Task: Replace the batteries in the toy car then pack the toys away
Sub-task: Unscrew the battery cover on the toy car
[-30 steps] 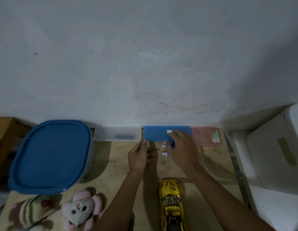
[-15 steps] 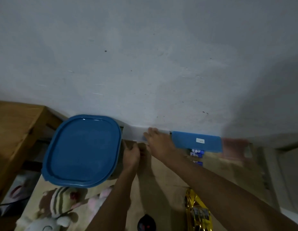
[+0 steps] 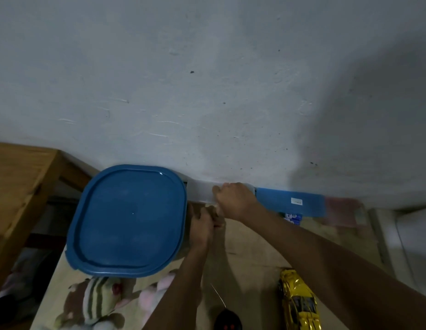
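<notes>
Right hand [image 3: 233,198] curled over the clear box [image 3: 201,192] at the wall, apparently gripping its edge. Left hand [image 3: 202,225] curled just below; grasp cannot be told. Toy car [image 3: 299,303] lies well back, between the forearms.

It looked like a home: stuffed toys [image 3: 93,303] and a yellow toy car [image 3: 300,303] lay on a table [image 3: 250,253] against a scuffed plaster wall [image 3: 207,79].

Three boxes: clear box [image 3: 202,192], blue box [image 3: 276,203], pink box [image 3: 341,210]; one tub [image 3: 128,217]; one car [image 3: 300,303]; one remote [image 3: 227,322]; two toys: striped plush [image 3: 95,300], pink plush [image 3: 150,297]; batteries [image 3: 291,216] blurred, uncountable.
</notes>
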`<state>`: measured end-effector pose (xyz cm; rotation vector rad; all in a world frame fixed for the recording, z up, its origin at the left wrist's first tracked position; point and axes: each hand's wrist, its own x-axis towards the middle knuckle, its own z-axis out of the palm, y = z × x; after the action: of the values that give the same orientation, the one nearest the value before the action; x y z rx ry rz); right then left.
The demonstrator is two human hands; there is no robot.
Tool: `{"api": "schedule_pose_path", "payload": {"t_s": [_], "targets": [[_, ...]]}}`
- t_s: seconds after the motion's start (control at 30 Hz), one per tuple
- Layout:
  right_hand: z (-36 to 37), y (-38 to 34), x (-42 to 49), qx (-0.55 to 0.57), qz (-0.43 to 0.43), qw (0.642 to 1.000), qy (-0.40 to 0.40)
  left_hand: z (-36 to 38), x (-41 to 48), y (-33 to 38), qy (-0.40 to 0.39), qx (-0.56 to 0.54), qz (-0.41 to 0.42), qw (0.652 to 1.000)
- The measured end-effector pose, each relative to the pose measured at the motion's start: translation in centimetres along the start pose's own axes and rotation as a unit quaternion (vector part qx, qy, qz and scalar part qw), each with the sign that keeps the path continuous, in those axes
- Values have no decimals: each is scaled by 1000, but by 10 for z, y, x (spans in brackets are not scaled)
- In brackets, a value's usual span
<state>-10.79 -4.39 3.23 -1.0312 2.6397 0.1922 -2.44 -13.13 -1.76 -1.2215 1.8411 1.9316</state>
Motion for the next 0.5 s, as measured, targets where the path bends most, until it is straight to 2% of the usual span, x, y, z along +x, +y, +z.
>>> {"api": "schedule_pose_path", "payload": {"t_s": [0.1,0.17,0.23,0.3,0.37,0.5], "targets": [[-15,11,-3,-5,-7,1000,5,4,0,-2,-1,-37,-23,999],[-19,19,-8,27,12,999,41,7,-4,1,23,-39,-34,998],[-17,25,-16,72,28,990,122,10,-9,6,50,-30,-18,998],[-12,29,-22,55,28,971,230,14,-11,5,57,-28,-1,998],[-6,27,-26,33,42,959,277,16,-13,1,62,-27,10,998],[5,21,-30,161,164,927,296,13,-15,-6,47,-21,25,998]]}}
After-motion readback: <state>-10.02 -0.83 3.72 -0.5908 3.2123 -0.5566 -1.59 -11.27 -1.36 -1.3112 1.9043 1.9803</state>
